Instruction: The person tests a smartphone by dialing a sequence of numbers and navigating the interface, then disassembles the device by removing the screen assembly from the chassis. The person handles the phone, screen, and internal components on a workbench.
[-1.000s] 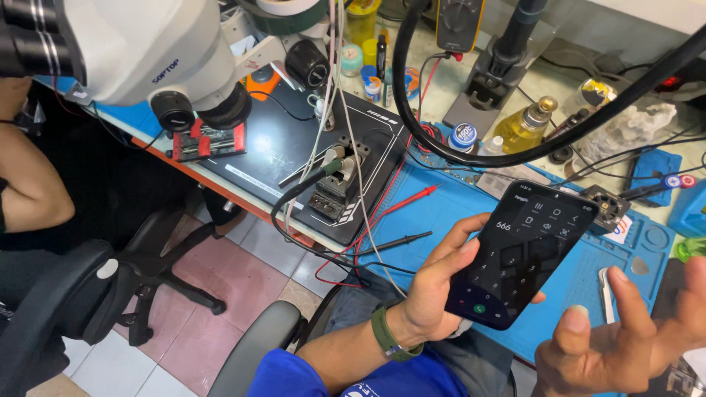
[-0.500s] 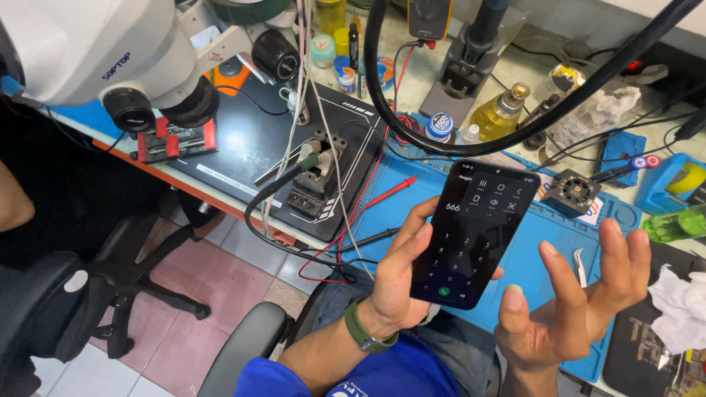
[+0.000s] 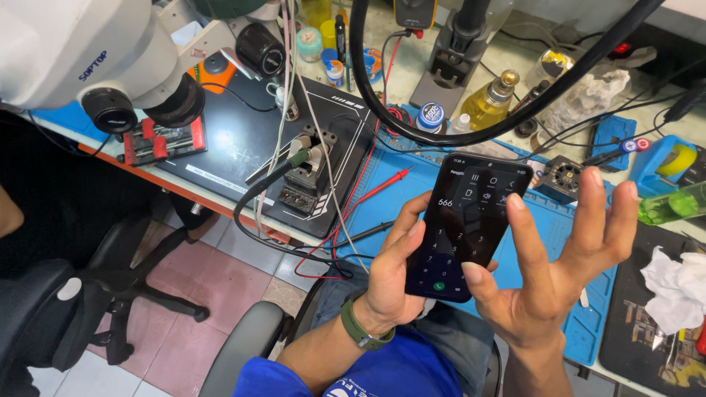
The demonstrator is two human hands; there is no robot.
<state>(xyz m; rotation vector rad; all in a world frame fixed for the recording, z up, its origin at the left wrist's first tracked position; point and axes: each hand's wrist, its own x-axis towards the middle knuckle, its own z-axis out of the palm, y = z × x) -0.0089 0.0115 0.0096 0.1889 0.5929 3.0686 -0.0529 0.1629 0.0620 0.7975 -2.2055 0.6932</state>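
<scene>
Gripping a black rectangular smartphone (image 3: 468,224) with a lit dial-pad screen, the left hand (image 3: 393,276) holds it above the near edge of the blue rubber work mat (image 3: 566,242). The right hand (image 3: 562,268) is spread wide, palm up, its thumb touching the phone's lower right edge. A white microscope (image 3: 81,51) hangs over the bench's far left corner.

One head-worn camera is looking steeply down from close above the phone (image 3: 468,224), facing the blue mat (image 3: 566,242) just beyond it, taking in the microscope (image 3: 88,51) far left of the phone.
</scene>
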